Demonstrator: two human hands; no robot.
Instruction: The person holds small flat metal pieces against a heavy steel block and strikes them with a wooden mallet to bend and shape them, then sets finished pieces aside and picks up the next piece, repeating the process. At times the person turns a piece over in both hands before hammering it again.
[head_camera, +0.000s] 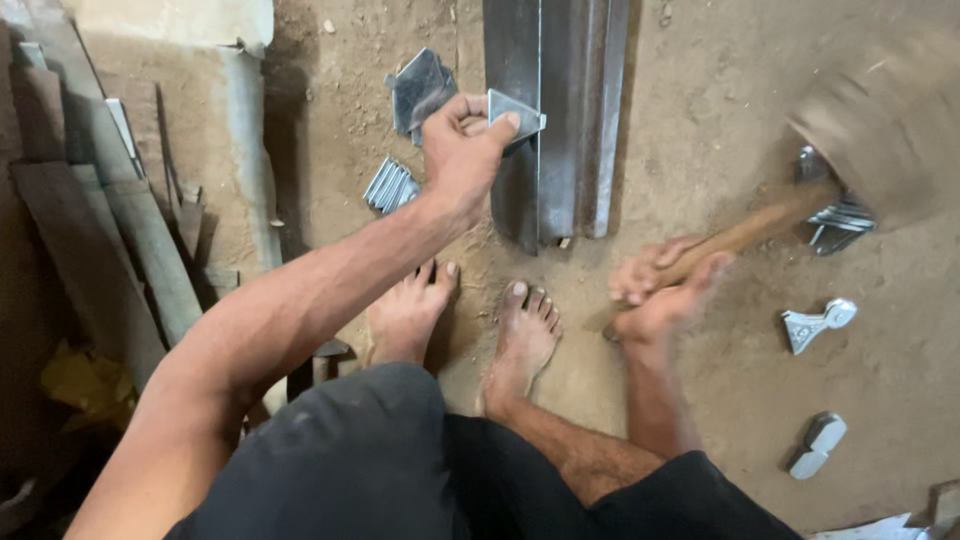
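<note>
I see no packages, labels, signs or screens here; the crumpled yellow scrap at lower left might be wrapping, hard to tell.

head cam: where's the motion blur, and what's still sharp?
Head view: hammer head smeared to a brown blur at upper right, right hand on its handle soft; left hand, its small metal piece and the steel channel sharp; daylight flat, shadows soft.

Metal pieces lie left of the steel bar.
</note>
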